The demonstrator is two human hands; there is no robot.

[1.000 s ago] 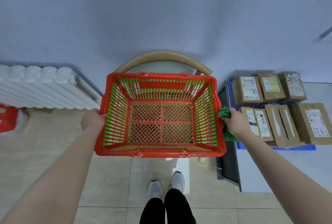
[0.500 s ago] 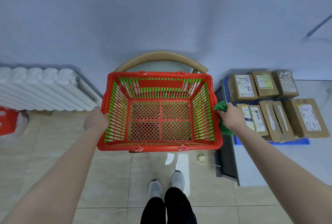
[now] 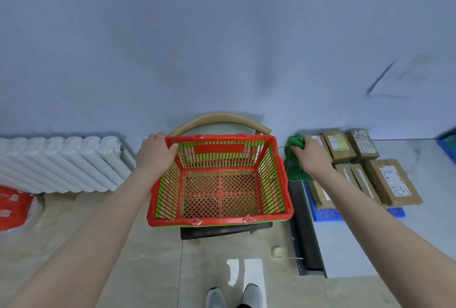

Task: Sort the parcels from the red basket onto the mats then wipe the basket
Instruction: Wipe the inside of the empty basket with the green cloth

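Observation:
The red basket with green slatted walls sits on a chair seat in front of me, and nothing lies inside it. My left hand grips its far left corner at the rim. My right hand is off the basket, to its right, and holds a bunched green cloth that hangs down beside the basket's right wall. Several brown cardboard parcels with white labels lie on a blue mat on the low grey surface at right.
A chair with a curved wooden back stands against the blue-grey wall. A white radiator is at left, with a red object below it. My shoes stand on the tiled floor. A second blue mat edge shows far right.
The basket has come down from my hands onto the chair seat. My left hand shifted to its far left corner, and my right hand let go of the rim and moved right with the cloth.

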